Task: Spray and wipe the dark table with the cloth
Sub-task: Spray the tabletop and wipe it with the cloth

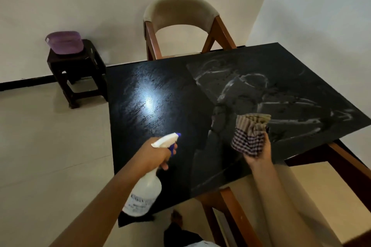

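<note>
One bottle: our left hand (155, 153) grips the spray bottle (145, 190).
One cloth: our right hand (259, 153) clutches the cloth (250, 133).
One table: the dark table (160, 110) lies beneath both.

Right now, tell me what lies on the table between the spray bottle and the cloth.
Head view: nothing but bare dark table between the spray bottle and the cloth.

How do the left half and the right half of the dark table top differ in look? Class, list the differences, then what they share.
1. The left half of the dark table top shows a bright glare of reflected light; the right half of the dark table top shows none.
2. The right half carries whitish smeared streaks; the left half has none, only fine speckles.
3. The left half looks deep black; the right half looks greyer.

Both belong to one flat dark surface.
</note>
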`<state>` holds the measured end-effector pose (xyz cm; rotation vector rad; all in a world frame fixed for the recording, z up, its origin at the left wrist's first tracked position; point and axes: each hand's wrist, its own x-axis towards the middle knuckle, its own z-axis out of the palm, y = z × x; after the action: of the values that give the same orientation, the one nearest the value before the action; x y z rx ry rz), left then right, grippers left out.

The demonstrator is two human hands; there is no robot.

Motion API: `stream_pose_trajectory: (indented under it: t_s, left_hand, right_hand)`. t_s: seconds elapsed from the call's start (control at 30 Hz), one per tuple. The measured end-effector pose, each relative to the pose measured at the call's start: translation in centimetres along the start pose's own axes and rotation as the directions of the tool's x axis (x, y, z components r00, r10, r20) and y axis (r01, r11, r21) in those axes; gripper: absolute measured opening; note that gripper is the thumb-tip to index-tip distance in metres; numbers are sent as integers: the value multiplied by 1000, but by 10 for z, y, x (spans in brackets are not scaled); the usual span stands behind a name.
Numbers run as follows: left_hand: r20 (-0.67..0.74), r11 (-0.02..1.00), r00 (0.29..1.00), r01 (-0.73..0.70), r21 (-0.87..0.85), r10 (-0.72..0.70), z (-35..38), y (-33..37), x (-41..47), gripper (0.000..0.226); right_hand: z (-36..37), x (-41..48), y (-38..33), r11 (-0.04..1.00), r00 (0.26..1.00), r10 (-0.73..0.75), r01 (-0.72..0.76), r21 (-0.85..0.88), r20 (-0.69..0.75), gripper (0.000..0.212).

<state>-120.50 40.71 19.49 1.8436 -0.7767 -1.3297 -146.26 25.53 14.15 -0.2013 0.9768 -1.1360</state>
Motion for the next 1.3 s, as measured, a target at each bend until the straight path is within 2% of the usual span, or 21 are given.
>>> stream_pose_trajectory:
  t_s: [0.13, 0.23, 0.27, 0.33, 0.37, 0.43, 0.47, 0.5, 0.53, 0.6, 0.63, 0.67, 0.7, 0.73, 0.77, 0.87, 1.0, 1.03, 1.1, 1.17, 1.3]
  left_hand:
    - [49, 985, 994, 89, 147, -97, 31, -29, -40, 27]
    - [-41, 970, 991, 131, 206, -125, 47, -55, -57, 16]
    - [-86, 964, 987, 150, 220, -134, 52, -61, -61, 14]
    - [-187, 953, 971, 193, 232, -151, 60, -72, -67, 24]
    - [-235, 951, 958, 215, 221, -162, 63, -76, -70, 32]
    - [-295, 956, 941, 227, 184, -166, 66, -81, -77, 38]
    - [-304, 962, 939, 218, 165, -161, 67, -82, -80, 38]
    - [-300, 970, 943, 196, 142, -146, 66, -84, -81, 36]
    - [-293, 979, 947, 174, 110, -135, 64, -83, -85, 33]
    - [-284, 996, 956, 82, 33, -69, 59, -80, -92, 25]
    - [-287, 1000, 958, 18, 5, -16, 56, -78, -96, 25]
    - [-294, 1000, 955, -29, -8, 25, 52, -75, -100, 29]
    - [-304, 997, 950, -73, -22, 63, 48, -72, -103, 32]
    - [-317, 994, 944, -105, -22, 93, 45, -69, -105, 31]
    - [-333, 990, 935, -136, -22, 121, 41, -66, -105, 28]
    - [-368, 980, 913, -197, -15, 178, 30, -59, -97, 34]
    - [-404, 968, 887, -250, -14, 224, 21, -50, -81, 43]
    - [-421, 964, 877, -265, -18, 233, 20, -48, -77, 44]
    - [-449, 957, 859, -289, -31, 245, 19, -45, -71, 42]
    - [-453, 945, 850, -324, -51, 267, 18, -38, -66, 38]
    - [-449, 938, 851, -338, -74, 271, 17, -29, -46, 34]
  right_hand:
    - [-37, -35, -4, 998, 1000, 20, -20, 67, -2, 33]
    - [-50, -56, 1, 1000, 998, 6, -6, 2, 67, 25]
    - [-52, -59, 3, 1000, 993, 13, -10, -26, 119, 15]
    - [-55, -61, 6, 998, 987, 0, 9, -60, 158, 50]
    - [-52, -63, 7, 995, 989, 2, 13, -98, 150, 54]
    - [-47, -66, 12, 950, 996, -60, 77, -304, 65, 41]
    - [-47, -63, 18, 881, 991, -125, 137, -453, 57, 33]
    - [-45, -64, 26, 766, 978, -197, 198, -611, 70, 26]
    - [-43, -62, 35, 624, 962, -233, 263, -736, 146, 24]
    - [-41, -57, 59, 295, 923, -186, 380, -877, 337, 26]
    - [-41, -56, 73, 65, 869, -117, 489, -870, 480, 28]
    - [-44, -54, 88, -177, 768, -24, 627, -758, 640, 32]
    - [-49, -52, 107, -356, 644, 91, 733, -580, 759, 40]
    - [-54, -49, 123, -458, 548, 187, 783, -422, 815, 49]
    - [-59, -44, 131, -496, 508, 267, 801, -335, 819, 58]
    - [-49, -21, 121, -524, 513, 333, 798, -297, 791, 72]
    - [-22, 25, 95, -632, 714, 154, 603, -487, 683, 73]
    - [-19, 31, 96, -643, 746, 106, 556, -527, 658, 73]
    - [-21, 26, 104, -654, 758, 54, 518, -551, 650, 72]
    - [-32, 5, 117, -639, 703, 105, 590, -494, 703, 73]
    - [-70, -32, 126, -569, 511, 312, 776, -274, 801, 73]
